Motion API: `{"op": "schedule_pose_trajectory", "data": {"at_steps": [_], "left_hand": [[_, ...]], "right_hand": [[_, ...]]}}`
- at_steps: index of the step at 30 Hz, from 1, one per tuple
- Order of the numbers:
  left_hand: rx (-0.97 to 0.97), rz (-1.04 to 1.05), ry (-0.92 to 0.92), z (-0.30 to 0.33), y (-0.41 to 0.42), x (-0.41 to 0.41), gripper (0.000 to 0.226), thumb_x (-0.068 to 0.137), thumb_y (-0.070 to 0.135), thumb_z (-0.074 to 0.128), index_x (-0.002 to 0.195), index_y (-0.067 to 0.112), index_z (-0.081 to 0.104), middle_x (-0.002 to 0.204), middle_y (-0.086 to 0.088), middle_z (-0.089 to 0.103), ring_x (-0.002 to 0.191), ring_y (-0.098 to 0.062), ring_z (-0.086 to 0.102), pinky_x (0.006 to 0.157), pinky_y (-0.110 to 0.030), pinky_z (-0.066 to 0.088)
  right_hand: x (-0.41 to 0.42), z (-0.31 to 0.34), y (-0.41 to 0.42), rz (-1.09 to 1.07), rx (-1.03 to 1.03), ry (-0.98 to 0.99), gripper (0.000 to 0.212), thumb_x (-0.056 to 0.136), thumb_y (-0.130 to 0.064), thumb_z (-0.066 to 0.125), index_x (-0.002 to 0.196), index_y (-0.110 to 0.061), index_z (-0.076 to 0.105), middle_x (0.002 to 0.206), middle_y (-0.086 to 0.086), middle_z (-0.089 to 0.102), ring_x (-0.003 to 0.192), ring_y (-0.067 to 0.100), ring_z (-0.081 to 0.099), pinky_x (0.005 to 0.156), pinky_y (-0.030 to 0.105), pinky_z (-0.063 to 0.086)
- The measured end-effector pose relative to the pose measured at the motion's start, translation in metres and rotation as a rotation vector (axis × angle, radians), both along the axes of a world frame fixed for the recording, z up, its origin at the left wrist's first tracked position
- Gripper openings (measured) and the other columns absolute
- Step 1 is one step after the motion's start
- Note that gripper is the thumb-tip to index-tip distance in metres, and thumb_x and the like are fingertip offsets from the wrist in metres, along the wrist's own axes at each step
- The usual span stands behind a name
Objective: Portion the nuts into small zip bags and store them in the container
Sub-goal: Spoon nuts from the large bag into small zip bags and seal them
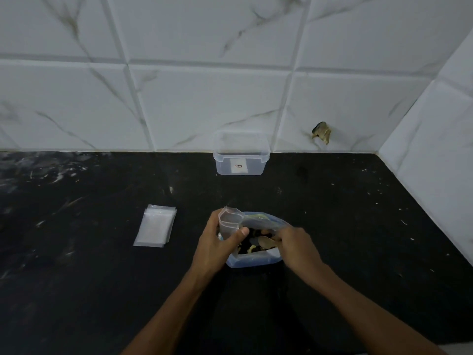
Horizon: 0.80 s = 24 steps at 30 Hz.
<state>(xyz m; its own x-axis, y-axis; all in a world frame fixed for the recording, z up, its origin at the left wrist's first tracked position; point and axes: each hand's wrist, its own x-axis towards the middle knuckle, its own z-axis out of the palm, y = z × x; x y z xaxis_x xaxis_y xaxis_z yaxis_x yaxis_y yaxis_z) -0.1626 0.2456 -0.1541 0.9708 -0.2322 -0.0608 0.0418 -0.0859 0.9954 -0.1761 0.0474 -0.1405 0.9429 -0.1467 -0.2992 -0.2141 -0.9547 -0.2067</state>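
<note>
The left hand [217,242] grips a small zip bag [229,221] upright, fingers wrapped round its far side and the thumb pressed across its front, so the mouth of the bag stands open at the top. This small bag sits at the left edge of the big bag of nuts [256,242], touching or just above its rim; which of the two cannot be told. The right hand [297,248] reaches into the big bag from the right, its fingers curled round a spoon [266,241] whose pale bowl lies over the nuts [249,245]; the handle is hidden inside the hand, and motion blur softens the knuckles. The big bag is a clear pouch with a bluish rim, its mouth spread wide, resting on the black counter [358,226] and holding a mix of dark and pale pieces. Well to the left of the big bag a stack of small flat zip bags [155,226] lies on the counter. Beyond the big bag, against the white tiled wall [204,98], stands a clear lidless container [241,156] with a white label showing through its front. On the wall, to the right of the container, is a chipped brownish hole [321,131].
</note>
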Motion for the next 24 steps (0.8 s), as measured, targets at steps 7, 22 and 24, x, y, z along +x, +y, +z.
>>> {"op": "schedule_pose_trajectory", "data": {"at_steps": [7,22,24], "left_hand": [[-0.005,-0.007,0.001,0.000,-0.001,0.003,0.062,0.068,0.052,0.077,0.124,0.038,0.053,0.118,0.014,0.065,0.111,-0.004,0.063,0.095,-0.038,0.054],[0.014,0.035,-0.004,0.003,0.004,0.006,0.059,0.076,0.046,0.078,0.128,0.036,0.051,0.122,0.013,0.062,0.114,-0.005,0.061,0.096,-0.041,0.054],[0.018,0.033,-0.014,0.007,0.003,0.007,0.058,0.074,0.047,0.076,0.126,0.038,0.051,0.121,0.014,0.062,0.113,-0.002,0.060,0.095,-0.036,0.054]], "right_hand": [[0.007,-0.011,0.016,-0.044,0.209,-0.010,0.023,0.095,-0.007,0.049,0.105,-0.006,0.069,0.104,0.011,0.068,0.099,0.026,0.064,0.084,0.031,0.048],[0.010,0.006,-0.010,-0.365,0.604,0.101,0.016,0.092,-0.002,0.057,0.094,-0.009,0.071,0.091,0.012,0.068,0.072,0.013,0.060,0.060,0.022,0.051],[0.005,0.016,-0.017,-0.388,0.674,0.096,0.015,0.092,-0.004,0.058,0.099,-0.006,0.071,0.096,0.018,0.069,0.071,0.014,0.060,0.059,0.022,0.049]]}}
